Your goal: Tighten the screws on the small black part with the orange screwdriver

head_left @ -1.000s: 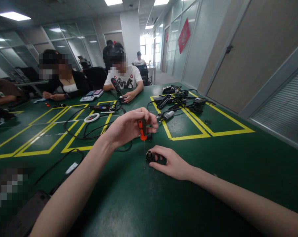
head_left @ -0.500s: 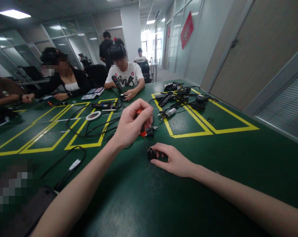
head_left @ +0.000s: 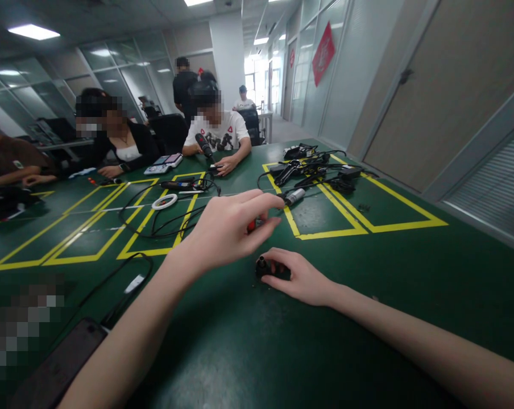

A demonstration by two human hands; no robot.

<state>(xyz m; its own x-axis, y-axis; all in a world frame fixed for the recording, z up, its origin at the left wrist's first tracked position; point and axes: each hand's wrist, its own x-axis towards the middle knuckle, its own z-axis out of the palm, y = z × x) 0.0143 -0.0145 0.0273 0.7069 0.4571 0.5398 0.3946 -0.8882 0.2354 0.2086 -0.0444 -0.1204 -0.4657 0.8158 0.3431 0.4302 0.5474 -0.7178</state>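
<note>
My left hand (head_left: 233, 227) hovers above the green table (head_left: 282, 352), fingers pinched round an orange-handled screwdriver (head_left: 251, 225); only a sliver of the handle shows between thumb and fingers. Just below it my right hand (head_left: 297, 277) rests on the table and curls round a small black part (head_left: 262, 266) with a short round stub on top. The screwdriver's tip is hidden behind my left hand.
Black cables (head_left: 167, 218) and a white ring (head_left: 164, 201) lie in yellow-taped boxes to the left. A pile of black tools and leads (head_left: 312, 170) sits at the back right. A dark phone (head_left: 56, 369) lies near the front left. Several people sit across the table.
My left hand has turned from an upright grip to a flatter one and tilted the screwdriver, hiding most of its handle. The right hand stays on the black part.
</note>
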